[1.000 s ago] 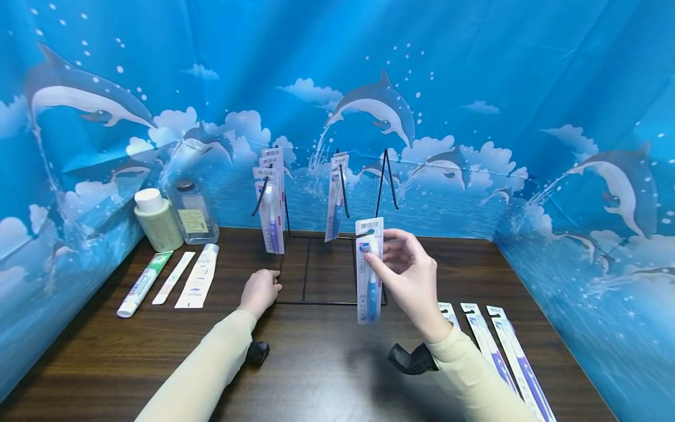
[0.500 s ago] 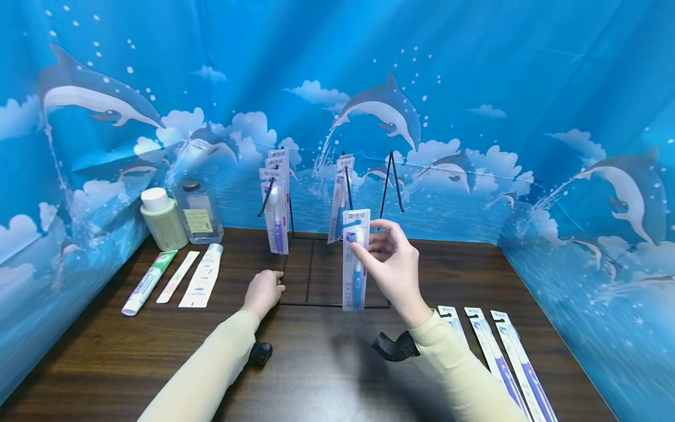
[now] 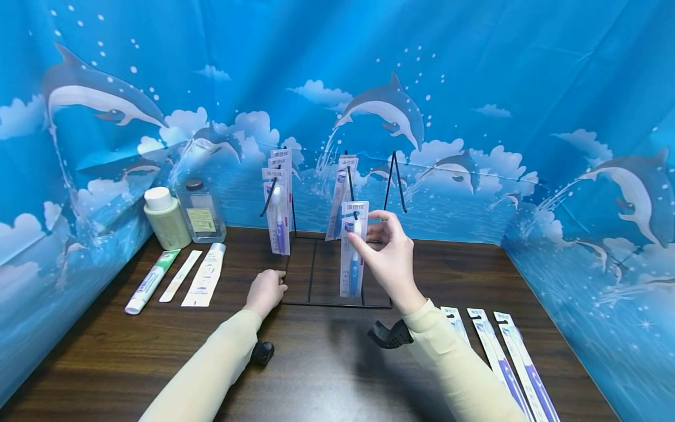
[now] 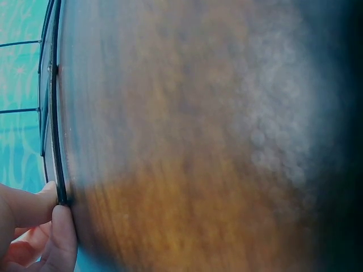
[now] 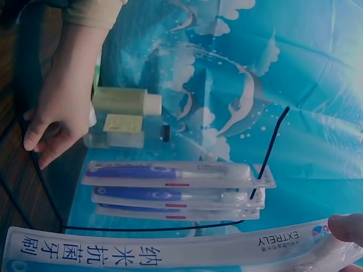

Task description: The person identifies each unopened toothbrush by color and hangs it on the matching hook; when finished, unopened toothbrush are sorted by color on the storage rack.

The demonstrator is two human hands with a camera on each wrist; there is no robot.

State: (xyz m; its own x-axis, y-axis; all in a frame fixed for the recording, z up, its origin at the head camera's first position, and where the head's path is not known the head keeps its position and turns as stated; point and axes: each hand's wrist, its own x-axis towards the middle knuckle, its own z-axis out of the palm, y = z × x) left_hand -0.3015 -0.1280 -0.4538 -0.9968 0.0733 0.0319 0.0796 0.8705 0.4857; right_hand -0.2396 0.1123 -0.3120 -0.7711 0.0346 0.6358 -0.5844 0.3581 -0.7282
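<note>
My right hand [image 3: 392, 252] pinches a packaged blue toothbrush [image 3: 348, 272] near its top, thumb in front. It hangs upright before the middle hook [image 3: 350, 179] of a black wire display rack [image 3: 316, 304]. The hook's tip overlaps the slot in the card; I cannot tell whether it passes through. Behind, packaged blue toothbrushes [image 3: 336, 196] hang on that same hook. Several packaged purple toothbrushes [image 3: 276, 223] hang on the left hook. Thumb and finger of my left hand [image 3: 265, 292] pinch the rack's base wire [image 4: 55, 113] at its left front corner.
Packaged toothbrushes [image 3: 519, 357] lie in a row at the right. The right hook [image 3: 391, 179] is bare. At the left are a green bottle [image 3: 167, 223], a clear bottle [image 3: 202, 214], a toothpaste tube [image 3: 153, 281], a slim white packet [image 3: 180, 276] and a white tube [image 3: 204, 275].
My right hand has carried the blue toothbrush pack leftward and up, from near the right hook to the middle hook's tip. My left hand keeps its hold on the rack.
</note>
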